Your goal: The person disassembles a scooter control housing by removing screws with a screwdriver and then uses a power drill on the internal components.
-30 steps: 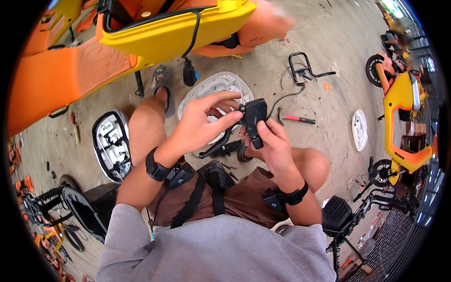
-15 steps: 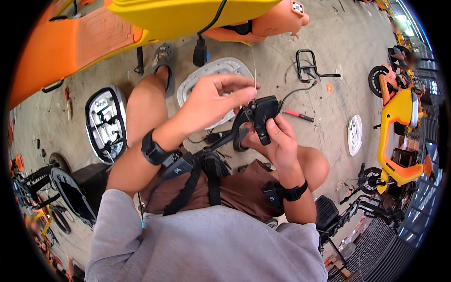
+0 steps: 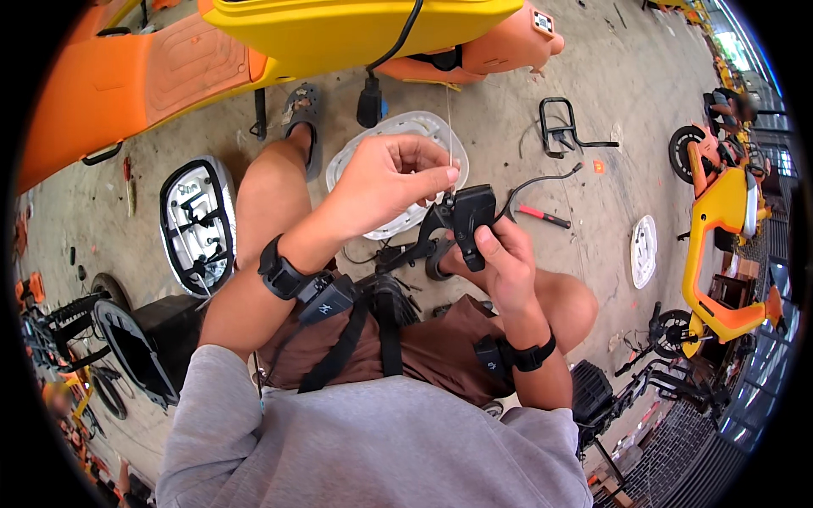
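Note:
My left hand (image 3: 391,179) is closed in a pinch on a thin pale cable (image 3: 450,110), which runs up and away from my fingertips. Below and right of that pinch, my right hand (image 3: 510,264) grips a black brake lever assembly (image 3: 472,212), with the thumb across its body. The assembly's dark lever reaches down to the left, and a black lead with a plug (image 3: 542,179) trails off to its right. The cable's lower end meets the assembly beside my left fingertips; the exact spot is too small to make out.
A yellow and orange scooter body (image 3: 364,34) fills the far side. On the floor lie a white plastic shell (image 3: 347,157), a black-rimmed shell (image 3: 196,224), a red-and-black handled tool (image 3: 544,216), a black rack (image 3: 556,127) and a smaller white panel (image 3: 644,252). Another scooter (image 3: 703,245) stands right.
My left fingers have shifted slightly down and left along the cable, their pinch kept. The whole scene has slid a little down and right in view. My right hand keeps its hold.

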Action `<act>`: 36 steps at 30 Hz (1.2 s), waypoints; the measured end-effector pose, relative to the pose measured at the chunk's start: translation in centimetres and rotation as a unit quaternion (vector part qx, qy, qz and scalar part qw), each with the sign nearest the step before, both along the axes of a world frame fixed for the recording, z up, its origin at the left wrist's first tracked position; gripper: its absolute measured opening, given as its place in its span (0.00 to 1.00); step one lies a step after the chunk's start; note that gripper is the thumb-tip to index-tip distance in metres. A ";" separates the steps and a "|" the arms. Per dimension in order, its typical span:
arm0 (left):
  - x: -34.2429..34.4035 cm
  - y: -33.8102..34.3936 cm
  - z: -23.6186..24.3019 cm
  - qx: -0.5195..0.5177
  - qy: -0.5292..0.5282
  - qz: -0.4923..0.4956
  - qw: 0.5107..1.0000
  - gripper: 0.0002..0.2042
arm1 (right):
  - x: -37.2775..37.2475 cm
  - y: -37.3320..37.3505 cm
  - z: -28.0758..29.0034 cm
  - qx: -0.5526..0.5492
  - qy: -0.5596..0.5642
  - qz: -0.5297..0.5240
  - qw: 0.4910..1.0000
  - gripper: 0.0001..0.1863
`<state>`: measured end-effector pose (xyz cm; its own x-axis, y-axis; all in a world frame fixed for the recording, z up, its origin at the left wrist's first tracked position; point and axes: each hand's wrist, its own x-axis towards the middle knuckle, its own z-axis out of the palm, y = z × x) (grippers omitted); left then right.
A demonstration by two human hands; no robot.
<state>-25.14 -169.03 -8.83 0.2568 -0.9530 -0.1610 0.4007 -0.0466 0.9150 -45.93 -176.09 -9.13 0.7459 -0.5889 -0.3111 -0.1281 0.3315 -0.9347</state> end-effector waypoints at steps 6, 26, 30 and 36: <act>-0.4 -0.1 -0.3 0.017 -0.008 0.018 1.000 0.11 | 0.3 0.1 -0.2 0.019 -0.016 0.010 1.000 0.20; -0.3 0.2 0.5 -0.017 -0.103 -0.027 0.994 0.10 | 0.0 0.3 -0.3 0.037 -0.038 0.008 0.999 0.21; 0.1 0.4 0.7 -0.033 -0.126 -0.077 0.988 0.11 | -0.2 0.2 0.0 0.024 -0.042 0.016 0.999 0.21; 0.0 0.5 0.5 -0.124 -0.225 -0.096 0.962 0.13 | 0.0 0.5 0.3 0.003 -0.042 0.025 0.999 0.22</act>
